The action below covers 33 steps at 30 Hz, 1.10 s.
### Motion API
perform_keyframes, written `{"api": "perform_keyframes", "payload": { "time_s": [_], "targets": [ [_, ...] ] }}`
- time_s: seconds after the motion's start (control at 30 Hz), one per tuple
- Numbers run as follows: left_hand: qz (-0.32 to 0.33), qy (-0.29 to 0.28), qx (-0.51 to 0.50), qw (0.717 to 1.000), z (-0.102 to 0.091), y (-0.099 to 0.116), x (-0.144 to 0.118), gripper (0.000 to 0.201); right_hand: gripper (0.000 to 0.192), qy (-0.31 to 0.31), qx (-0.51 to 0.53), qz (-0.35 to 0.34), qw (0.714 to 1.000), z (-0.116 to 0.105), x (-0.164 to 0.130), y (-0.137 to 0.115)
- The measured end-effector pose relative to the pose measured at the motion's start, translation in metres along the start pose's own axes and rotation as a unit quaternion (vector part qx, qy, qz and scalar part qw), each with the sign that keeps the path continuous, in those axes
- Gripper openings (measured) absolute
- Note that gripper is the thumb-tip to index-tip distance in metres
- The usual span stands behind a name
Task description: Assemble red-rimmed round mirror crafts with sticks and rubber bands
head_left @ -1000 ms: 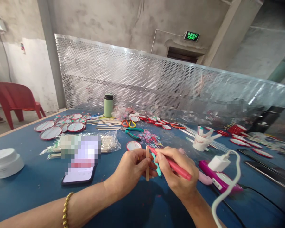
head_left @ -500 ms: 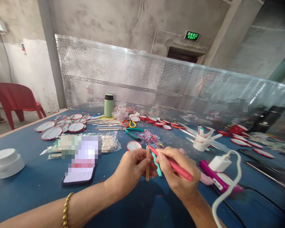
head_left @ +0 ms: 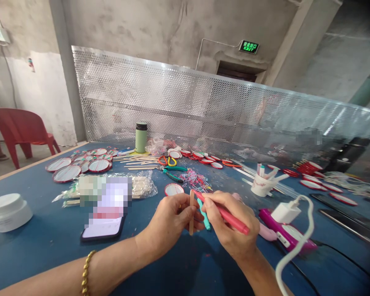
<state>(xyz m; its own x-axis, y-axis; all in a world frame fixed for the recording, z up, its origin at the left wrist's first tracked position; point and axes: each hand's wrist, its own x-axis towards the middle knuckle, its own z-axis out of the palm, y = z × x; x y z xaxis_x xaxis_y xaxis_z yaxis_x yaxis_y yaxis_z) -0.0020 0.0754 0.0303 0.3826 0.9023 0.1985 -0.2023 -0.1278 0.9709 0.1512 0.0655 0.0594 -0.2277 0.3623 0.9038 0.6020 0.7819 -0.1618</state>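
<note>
My left hand (head_left: 168, 224) pinches a flat wooden stick (head_left: 191, 210) upright above the blue table (head_left: 49, 242). My right hand (head_left: 231, 226) grips a red marker pen (head_left: 226, 214) like a pencil, its tip touching the top of the stick. A teal pen (head_left: 204, 214) shows between the two hands, and which hand holds it I cannot tell. A gold bead bracelet (head_left: 85, 271) circles my left wrist. A round red-rimmed white disc (head_left: 173, 189) lies just beyond my left hand.
A phone (head_left: 103, 228) and a bag of wooden sticks (head_left: 142, 185) lie to the left, with a white jar (head_left: 8, 211) farther left. A white charger (head_left: 285, 211), a magenta device (head_left: 285, 232), a paper cup (head_left: 260, 185), a green bottle (head_left: 140, 137), scissors (head_left: 167, 161) and several red-rimmed discs (head_left: 80, 164) surround them.
</note>
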Motion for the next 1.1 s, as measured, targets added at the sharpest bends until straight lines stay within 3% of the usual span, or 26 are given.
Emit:
{"api": "perform_keyframes", "payload": {
  "time_s": [1.1],
  "targets": [
    [-0.001,-0.004,0.002,1.000,-0.0012,-0.0036,0.0006,0.025,0.012,0.004,0.007,-0.008,1.000,-0.0004,-0.0015,0.0023]
  ]
}}
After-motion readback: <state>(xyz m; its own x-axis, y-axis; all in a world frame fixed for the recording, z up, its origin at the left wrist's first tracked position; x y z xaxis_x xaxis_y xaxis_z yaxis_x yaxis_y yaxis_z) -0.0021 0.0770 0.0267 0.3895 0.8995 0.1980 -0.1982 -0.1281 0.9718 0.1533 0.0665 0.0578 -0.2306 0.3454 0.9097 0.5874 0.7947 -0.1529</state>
